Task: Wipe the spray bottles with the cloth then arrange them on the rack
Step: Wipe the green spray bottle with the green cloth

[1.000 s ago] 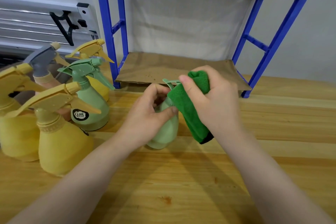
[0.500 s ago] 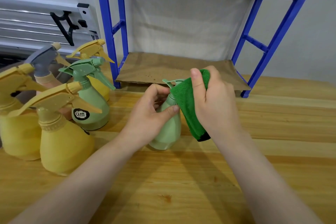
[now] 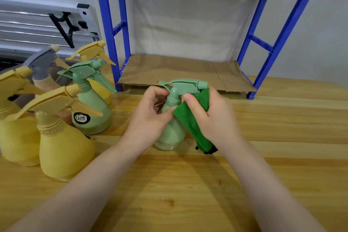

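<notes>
Bottle in hand: pale green spray bottle [image 3: 172,133], upright, base on the wooden bench [image 3: 188,194], near the middle of the bench and just in front of the rack's lower shelf. Trigger head shows above both hands, nozzle pointing right.
Left hand: left hand [image 3: 148,118] curled round the bottle's left side at neck and shoulder; thumb lies across the front of the body. Firm hold, fingers bent.
Right hand: right hand [image 3: 212,117] grips the green cloth [image 3: 192,118], thumb on top pinching it against the fingers. Cloth pressed to the right side of the bottle, below the trigger head.
Cloth: folded, dark trim at its lower end, which hangs close to the bench surface; cannot tell whether it touches.
Rack: blue rack [image 3: 271,51] stands at the far edge of the bench against the wall. Lower shelf lined with brown cardboard [image 3: 184,71]; no bottle on the visible part. An upper shelf edge crosses the top of the view.
Waiting bottles: cluster toward the left edge of the bench, well apart from the held one. Nearest, a yellow bottle [image 3: 62,147]; a second yellow bottle [image 3: 15,137] at the far left, partly cut off; a green bottle with black label [image 3: 90,111] behind them; a grey-headed bottle [image 3: 42,64] and a third yellow bottle [image 3: 92,52] at the back, beside the rack's left post.
Orientation of cluster: all upright, nozzles pointing right.
</notes>
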The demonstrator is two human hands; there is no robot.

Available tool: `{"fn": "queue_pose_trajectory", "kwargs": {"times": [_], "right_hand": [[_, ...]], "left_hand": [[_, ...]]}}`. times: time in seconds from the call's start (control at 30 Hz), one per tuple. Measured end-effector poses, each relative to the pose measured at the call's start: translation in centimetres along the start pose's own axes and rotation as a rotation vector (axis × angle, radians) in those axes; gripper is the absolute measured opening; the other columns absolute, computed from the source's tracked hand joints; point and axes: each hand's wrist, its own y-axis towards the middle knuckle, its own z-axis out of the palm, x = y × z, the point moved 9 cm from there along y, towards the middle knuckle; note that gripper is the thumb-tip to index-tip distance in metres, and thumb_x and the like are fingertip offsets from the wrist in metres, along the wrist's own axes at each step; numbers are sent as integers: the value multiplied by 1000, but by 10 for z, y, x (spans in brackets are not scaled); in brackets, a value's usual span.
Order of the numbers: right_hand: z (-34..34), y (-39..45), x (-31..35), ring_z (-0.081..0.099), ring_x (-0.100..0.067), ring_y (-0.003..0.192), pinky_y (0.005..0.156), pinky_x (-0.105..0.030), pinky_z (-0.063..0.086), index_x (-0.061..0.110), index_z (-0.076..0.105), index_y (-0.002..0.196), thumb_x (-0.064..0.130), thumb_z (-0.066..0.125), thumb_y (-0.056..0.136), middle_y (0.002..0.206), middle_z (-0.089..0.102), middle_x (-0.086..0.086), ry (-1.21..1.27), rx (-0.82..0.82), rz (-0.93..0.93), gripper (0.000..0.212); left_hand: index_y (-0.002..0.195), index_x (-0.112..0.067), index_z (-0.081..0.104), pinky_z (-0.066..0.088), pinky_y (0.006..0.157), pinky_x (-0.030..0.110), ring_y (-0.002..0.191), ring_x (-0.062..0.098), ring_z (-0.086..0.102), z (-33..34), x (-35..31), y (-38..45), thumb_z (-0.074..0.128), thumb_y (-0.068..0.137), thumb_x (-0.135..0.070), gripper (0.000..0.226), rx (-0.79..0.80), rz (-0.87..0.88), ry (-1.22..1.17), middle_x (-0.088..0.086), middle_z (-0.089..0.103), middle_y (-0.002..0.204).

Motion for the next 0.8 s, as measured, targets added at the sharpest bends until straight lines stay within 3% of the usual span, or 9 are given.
{"fn": "queue_pose_trajectory", "kwargs": {"times": [0.1, 0.23, 0.33, 0.47, 0.57, 0.67, 0.8], "right_hand": [[-7, 1, 6, 64, -27, 78, 65, -38, 50, 17, 60, 87, 69, 35, 88, 80, 70, -4, -236, -2, -18, 58], [-15, -7, 3, 65, -22, 75, 64, -38, 51, 21, 66, 94, 77, 32, 84, 79, 71, 1, -278, 58, -33, 66], [-14, -24, -22, 58, -16, 61, 56, -40, 47, 19, 55, 79, 76, 35, 83, 66, 61, 2, -154, 244, 68, 60], [-19, -59, -60, 56, -13, 66, 56, -34, 45, 23, 53, 81, 67, 43, 90, 72, 58, 5, -398, 501, 160, 47], [-31, -73, -82, 57, -16, 87, 73, -34, 47, 22, 55, 100, 63, 48, 90, 94, 58, 8, -497, 565, 233, 43], [-47, -81, -101, 54, -13, 99, 81, -30, 45, 31, 44, 128, 58, 59, 88, 113, 56, 8, -388, 519, 326, 51], [-66, -85, -119, 52, -6, 106, 91, -28, 46, 32, 46, 130, 52, 62, 88, 117, 53, 14, -290, 442, 366, 49]], "left_hand": [[98, -17, 52, 51, 80, 19, 91, 6, 63, 1, 0, -1, 66, 84, 8, 31, 1, 6, 4, -2, 66, 98], [98, -17, 53, 54, 86, 28, 97, 14, 64, 7, 0, -5, 68, 85, 5, 30, 14, 12, 20, 3, 66, 102], [100, -18, 53, 53, 90, 35, 105, 23, 64, 4, 2, -6, 73, 83, -3, 30, -17, 5, 11, 8, 66, 108], [99, -23, 55, 51, 94, 38, 102, 18, 63, 9, 5, -2, 75, 82, -7, 31, -22, -27, 34, 4, 67, 107], [98, -25, 55, 50, 93, 35, 99, 16, 62, 28, 3, 3, 76, 81, -6, 33, 18, -31, 43, 4, 67, 106], [100, -23, 57, 49, 96, 31, 103, 16, 63, 55, -1, 14, 75, 80, -1, 34, 65, -20, 78, 6, 68, 110], [97, -20, 56, 50, 98, 34, 99, 16, 63, 96, -3, 29, 76, 78, 2, 35, 96, -4, 55, 9, 68, 107]]}}
